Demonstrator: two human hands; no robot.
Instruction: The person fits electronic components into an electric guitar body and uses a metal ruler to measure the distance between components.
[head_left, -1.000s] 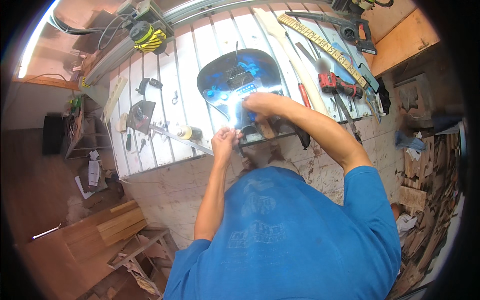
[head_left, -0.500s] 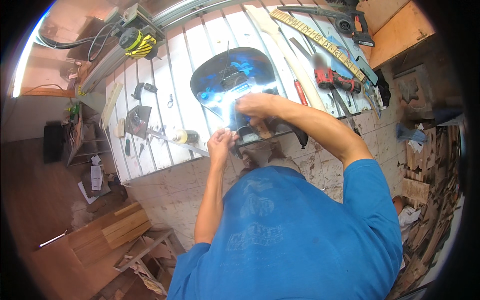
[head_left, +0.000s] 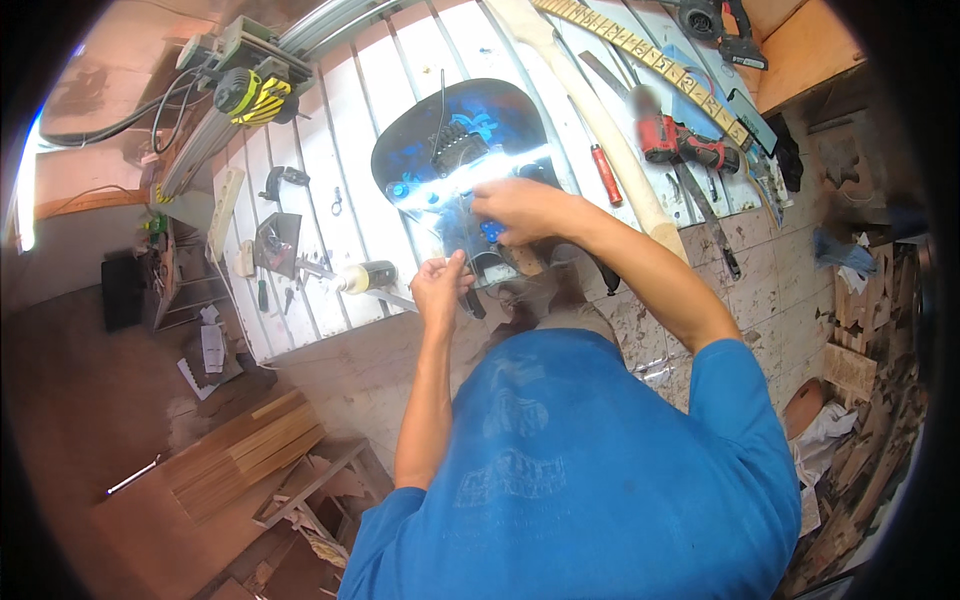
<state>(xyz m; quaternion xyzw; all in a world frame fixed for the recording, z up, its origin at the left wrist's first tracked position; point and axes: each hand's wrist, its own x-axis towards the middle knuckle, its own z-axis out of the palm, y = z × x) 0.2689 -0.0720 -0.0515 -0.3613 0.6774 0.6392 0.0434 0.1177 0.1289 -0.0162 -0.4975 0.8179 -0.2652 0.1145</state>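
A dark electric guitar body (head_left: pixel 400 150) with blue markings lies on the slatted white bench, glare across its middle. Metal hardware sits on its top, and a thin wire or string (head_left: pixel 442 100) sticks up past it. Over the near part of the body is my right hand (head_left: pixel 525 210), fingers curled downward; a blue patch (head_left: pixel 491 231) shows beneath them. My left hand (head_left: pixel 438 288) is at the near left edge, thumb and fingers pinched together. Whatever either hand pinches is too small or hidden to make out.
Left of the guitar lie a bottle (head_left: pixel 365 277), a metal ruler and a clear plastic piece (head_left: pixel 277 243). On the right are a red-handled screwdriver (head_left: pixel 606 175), a pale wooden guitar neck (head_left: pixel 590 125), a red cordless drill (head_left: pixel 680 145) and a yellow fretboard-like strip (head_left: pixel 630 45).
The view has shifted slightly. My right hand's fingers have lifted or turned a little, and the blue patch below them now shows. My left hand stays pinched at the near edge.
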